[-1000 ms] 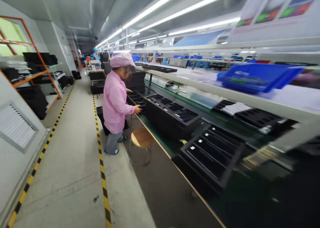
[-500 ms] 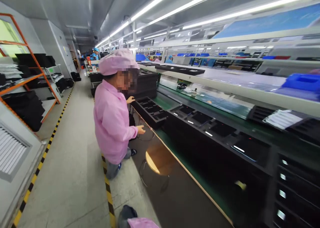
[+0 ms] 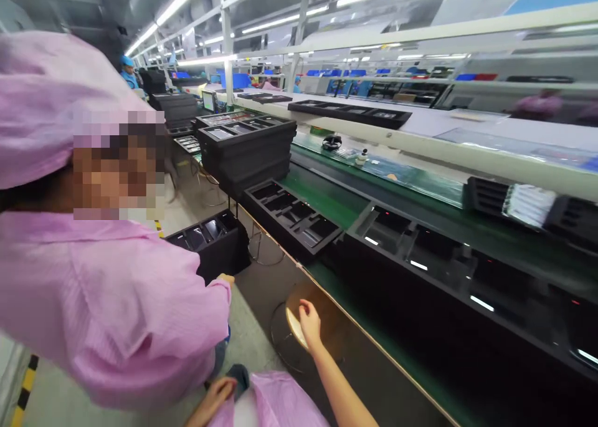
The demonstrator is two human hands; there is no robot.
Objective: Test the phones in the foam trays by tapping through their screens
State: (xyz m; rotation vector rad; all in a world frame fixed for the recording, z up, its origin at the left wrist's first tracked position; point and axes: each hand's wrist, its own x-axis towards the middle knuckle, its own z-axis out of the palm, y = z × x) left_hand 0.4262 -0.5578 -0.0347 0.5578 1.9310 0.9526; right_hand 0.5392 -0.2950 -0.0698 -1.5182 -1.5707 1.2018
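My right hand [image 3: 309, 322] is held out over the round wooden stool [image 3: 295, 324], fingers loosely bent and nothing visible in it. Low in the view, beside my pink smock [image 3: 284, 402], my left hand [image 3: 219, 391] hangs with its fingers loosely curled, also without anything visible. On the green bench beyond my right hand lies a black foam tray [image 3: 294, 218] with dark flat panels in its compartments. To its right stands a tall stack of black trays [image 3: 402, 290], its top one holding glossy dark screens. Neither hand touches the trays.
A co-worker in pink [image 3: 116, 302] stands close on my left. A black tray stack [image 3: 215, 246] shows beside that person, and another tray stack [image 3: 247, 146] stands further along the bench. The wooden bench edge [image 3: 346, 315] runs diagonally past the stool.
The co-worker now appears much nearer, at the left. Both my hands have come into view. The view has shifted along the bench, and the tray stack beyond the co-worker is uncovered.
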